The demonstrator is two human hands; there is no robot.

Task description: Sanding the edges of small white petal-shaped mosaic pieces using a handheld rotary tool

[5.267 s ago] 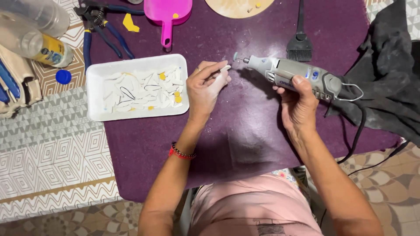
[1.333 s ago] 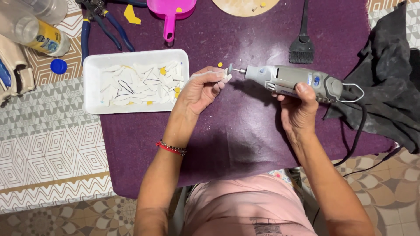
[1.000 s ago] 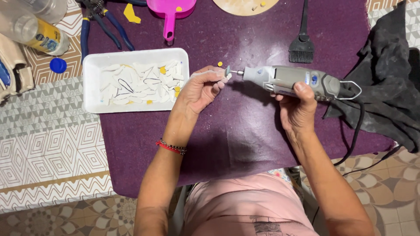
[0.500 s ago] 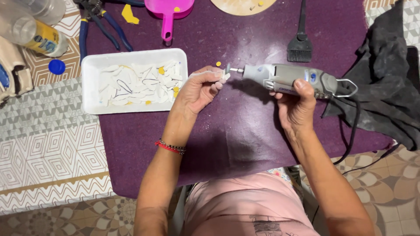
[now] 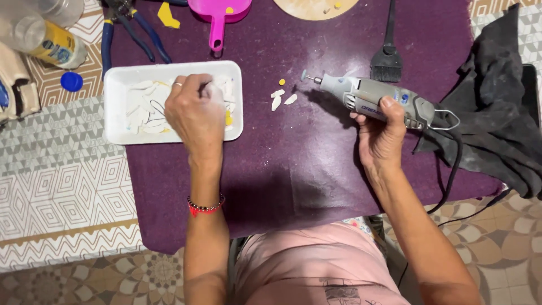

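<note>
Two hands at work over a purple-covered tabletop (image 5: 293,169).

Item 1: left hand (image 5: 195,113), reaching into the white foam tray (image 5: 116,107) at far left. Fingers curled down among the small pale shell-like pieces (image 5: 141,110) lying in the tray; whether a piece is already pinched cannot be told, as the hand covers its own fingertips.

Item 2: right hand (image 5: 383,133), wrapped firmly round the body of a grey corded rotary tool (image 5: 375,100), held level above the tabletop, its small grinding bit pointing left, clear of any workpiece.

Item 3: three small pale pieces (image 5: 282,99) and one yellow bead-like bit, loose on the tabletop just left of the bit.

Item 4: surrounding stock. Black brush (image 5: 388,53), pink scoop (image 5: 219,14) and blue-handled pliers (image 5: 127,34) along the far edge; dark cloth (image 5: 502,107) at right.

Step judged: fetching a fresh piece from the tray between grinding passes. Next move calls for a secure fingertip pinch on one piece, then carrying it right to meet the bit, fingertips kept clear of the grinding head.
</note>
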